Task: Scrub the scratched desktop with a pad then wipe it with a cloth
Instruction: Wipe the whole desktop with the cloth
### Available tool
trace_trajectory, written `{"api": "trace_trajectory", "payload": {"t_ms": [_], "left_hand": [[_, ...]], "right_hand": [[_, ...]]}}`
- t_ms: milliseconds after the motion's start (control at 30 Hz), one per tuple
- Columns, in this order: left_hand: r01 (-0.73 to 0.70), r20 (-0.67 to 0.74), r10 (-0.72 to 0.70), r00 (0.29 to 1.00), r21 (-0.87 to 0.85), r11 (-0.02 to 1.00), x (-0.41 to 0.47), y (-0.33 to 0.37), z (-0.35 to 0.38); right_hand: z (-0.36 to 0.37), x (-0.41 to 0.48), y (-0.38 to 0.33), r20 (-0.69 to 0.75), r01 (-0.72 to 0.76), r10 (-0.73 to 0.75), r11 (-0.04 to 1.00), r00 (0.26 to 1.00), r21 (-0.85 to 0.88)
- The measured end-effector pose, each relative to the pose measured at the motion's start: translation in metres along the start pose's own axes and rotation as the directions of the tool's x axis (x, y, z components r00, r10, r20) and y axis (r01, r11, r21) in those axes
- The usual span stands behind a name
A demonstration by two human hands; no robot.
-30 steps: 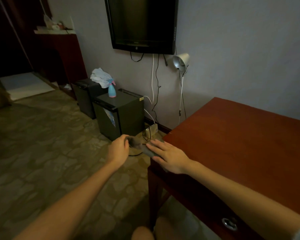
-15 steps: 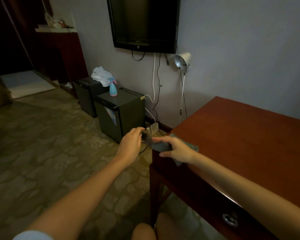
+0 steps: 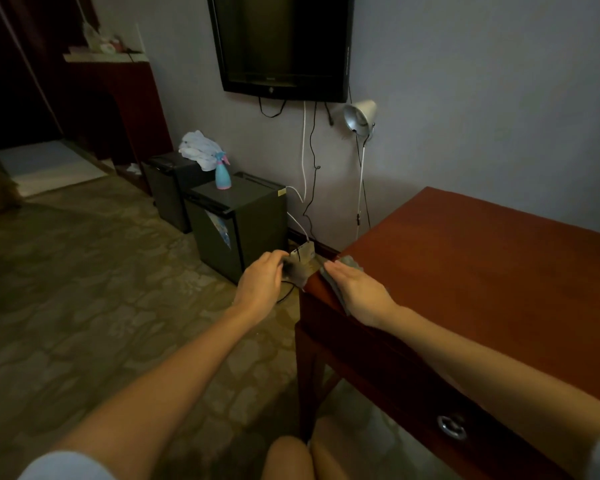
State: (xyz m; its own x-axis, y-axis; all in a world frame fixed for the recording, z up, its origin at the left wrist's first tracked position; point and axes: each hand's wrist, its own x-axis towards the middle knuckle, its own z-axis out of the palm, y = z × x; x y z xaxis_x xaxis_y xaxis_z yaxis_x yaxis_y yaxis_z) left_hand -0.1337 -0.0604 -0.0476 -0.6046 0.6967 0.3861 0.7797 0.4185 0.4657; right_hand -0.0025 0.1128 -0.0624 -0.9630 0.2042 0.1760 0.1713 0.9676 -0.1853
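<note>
A reddish-brown wooden desk (image 3: pixel 482 271) fills the right side. A grey cloth (image 3: pixel 352 264) lies on its near-left corner. My right hand (image 3: pixel 355 291) lies flat on the cloth with straight fingers, pressing it onto the desktop. My left hand (image 3: pixel 258 284) hovers just off the desk's left edge and pinches a small dark pad (image 3: pixel 291 270), blurred and partly hidden by my fingers.
Two dark mini fridges (image 3: pixel 238 220) stand against the wall at left, with a blue spray bottle (image 3: pixel 222 174) and white cloths (image 3: pixel 198 148) on top. A power strip (image 3: pixel 303 252), cables and a floor lamp (image 3: pixel 359 116) sit beside the desk. A drawer pull (image 3: pixel 451 426) faces my knees.
My right hand has flattened onto the cloth at the desk corner. My left hand has drawn the dark pad slightly left, away from the right hand.
</note>
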Motion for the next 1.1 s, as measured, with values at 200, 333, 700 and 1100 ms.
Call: {"api": "trace_trajectory", "payload": {"t_ms": [200, 333, 700, 1100], "left_hand": [[0.002, 0.008, -0.002, 1.0, 0.008, 1.0, -0.001, -0.001, 0.004], [-0.006, -0.006, 0.006, 1.0, 0.005, 1.0, -0.005, -0.006, -0.003], [0.051, -0.012, -0.051, 0.999, 0.038, 0.998, -0.003, -0.019, -0.01], [0.044, -0.063, -0.044, 0.997, -0.003, 0.999, 0.002, -0.018, 0.004]], "right_hand": [[0.004, -0.03, -0.014, 0.137, 0.202, -0.202, 0.979, 0.97, 0.01], [-0.004, 0.002, 0.018, 0.202, 0.091, -0.098, 0.995, 0.975, 0.044], [0.01, -0.02, -0.008, 0.123, 0.296, -0.296, 0.955, 0.947, 0.023], [0.011, 0.03, -0.011, 0.162, 0.108, -0.1, 0.993, 0.982, -0.04]]}}
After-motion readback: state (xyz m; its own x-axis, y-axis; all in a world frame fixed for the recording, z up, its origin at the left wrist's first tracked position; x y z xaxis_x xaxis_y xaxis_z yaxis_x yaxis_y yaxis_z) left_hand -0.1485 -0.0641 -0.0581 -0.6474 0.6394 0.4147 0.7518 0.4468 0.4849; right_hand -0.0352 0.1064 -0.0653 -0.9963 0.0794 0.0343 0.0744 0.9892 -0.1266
